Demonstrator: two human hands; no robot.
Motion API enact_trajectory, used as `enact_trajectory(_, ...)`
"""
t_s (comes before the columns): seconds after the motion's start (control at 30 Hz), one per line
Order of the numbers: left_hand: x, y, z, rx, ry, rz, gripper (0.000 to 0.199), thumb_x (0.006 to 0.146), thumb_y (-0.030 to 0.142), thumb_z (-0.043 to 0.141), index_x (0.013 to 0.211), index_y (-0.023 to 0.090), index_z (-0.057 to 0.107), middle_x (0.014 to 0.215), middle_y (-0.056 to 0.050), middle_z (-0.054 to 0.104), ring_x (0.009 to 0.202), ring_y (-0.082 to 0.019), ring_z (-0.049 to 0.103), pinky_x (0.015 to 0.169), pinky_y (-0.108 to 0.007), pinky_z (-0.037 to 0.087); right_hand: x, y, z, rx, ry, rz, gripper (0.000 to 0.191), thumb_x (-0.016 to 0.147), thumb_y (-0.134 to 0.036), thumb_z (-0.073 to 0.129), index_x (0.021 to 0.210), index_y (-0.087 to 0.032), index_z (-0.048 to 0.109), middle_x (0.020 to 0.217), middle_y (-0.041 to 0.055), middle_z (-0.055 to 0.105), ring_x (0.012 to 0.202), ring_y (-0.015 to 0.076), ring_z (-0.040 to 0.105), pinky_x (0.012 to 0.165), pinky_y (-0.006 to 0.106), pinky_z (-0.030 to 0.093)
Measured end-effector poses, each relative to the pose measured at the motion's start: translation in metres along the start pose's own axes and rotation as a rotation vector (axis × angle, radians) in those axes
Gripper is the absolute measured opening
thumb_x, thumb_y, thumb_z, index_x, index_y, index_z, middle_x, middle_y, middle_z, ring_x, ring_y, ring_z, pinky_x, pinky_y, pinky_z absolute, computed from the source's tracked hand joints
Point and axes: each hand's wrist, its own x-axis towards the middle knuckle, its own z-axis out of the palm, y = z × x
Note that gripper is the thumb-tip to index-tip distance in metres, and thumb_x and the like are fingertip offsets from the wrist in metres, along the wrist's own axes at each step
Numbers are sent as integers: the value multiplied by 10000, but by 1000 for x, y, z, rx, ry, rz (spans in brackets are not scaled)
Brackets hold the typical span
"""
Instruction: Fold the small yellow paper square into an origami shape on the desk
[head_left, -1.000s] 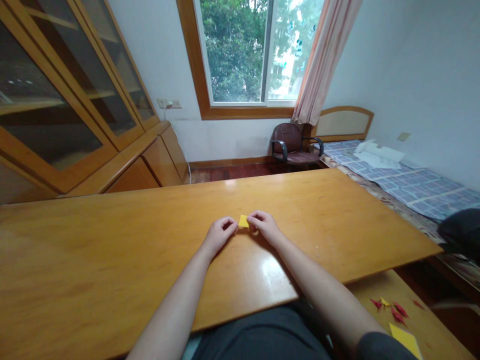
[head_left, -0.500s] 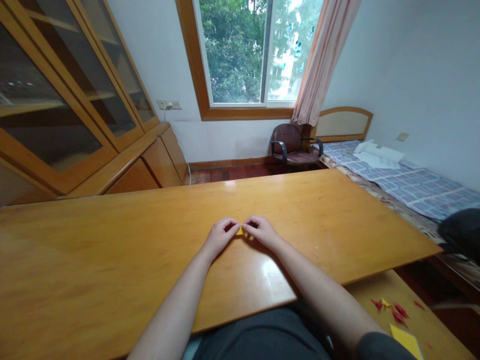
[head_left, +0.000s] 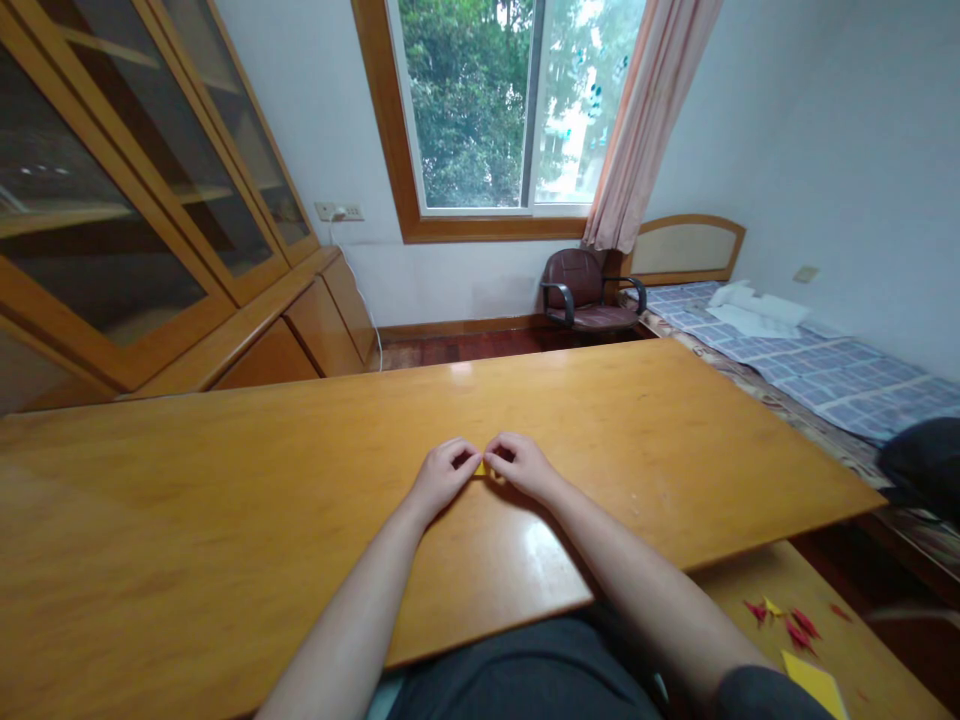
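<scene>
A small piece of yellow paper (head_left: 481,468) is pinched between my two hands just above the wooden table (head_left: 225,500). My left hand (head_left: 448,474) grips its left side with thumb and forefinger. On the other side, my right hand (head_left: 521,465) holds it in a like pinch, the fingertips of both hands nearly touching. Most of the paper is hidden behind my fingers, so its folds cannot be made out.
On a lower surface at the right lie several small red folded-paper pieces (head_left: 802,625), a small yellow one (head_left: 772,606) and a yellow paper sheet (head_left: 814,684). A brown armchair (head_left: 577,285) and a bed (head_left: 810,370) stand beyond; a glass-doored cabinet (head_left: 247,330) lines the left.
My left hand has shifted very slightly toward the right, and the fingertips are closer together over the yellow paper. Little else differs.
</scene>
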Motion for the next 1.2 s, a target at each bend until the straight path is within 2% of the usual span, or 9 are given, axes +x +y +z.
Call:
enact_trajectory(0.3,1,-6,0,-24,60,-47,199,832,315,555,705,180,627,703,-12,626,685,-157,561,658,-249,418,1,2,2,142,33,109,99,802,-228,569,732,-169,609,621,-5,625,538,114,580,551,220,446)
enact_trajectory(0.6,-1,-12,-2,-90,122,-82,194,829,328,575,724,175,635,726,-13,641,714,-164,581,684,-250,436,3,8,2,191,92,128,121,807,-269,580,756,-168,622,660,8,644,563,120,585,553,223,452)
enact_trajectory(0.8,0,-9,0,-71,82,-56,221,850,337,554,741,172,651,740,-21,651,727,-165,590,698,-253,440,2,5,3,114,27,69,147,844,-302,588,843,-164,637,714,5,650,573,103,590,574,212,457)
enact_trajectory(1.07,0,-6,0,-23,41,-34,197,851,302,538,731,176,631,739,-18,639,719,-158,577,687,-249,428,1,1,1,112,-21,73,141,860,-267,557,793,-159,620,682,-3,633,558,104,589,573,216,455)
enact_trajectory(1.2,0,-2,1,-7,4,-7,187,844,280,532,719,177,625,727,-17,631,700,-154,563,671,-248,417,0,1,0,45,-27,22,127,849,-240,572,774,-160,635,711,6,637,610,111,591,611,221,453)
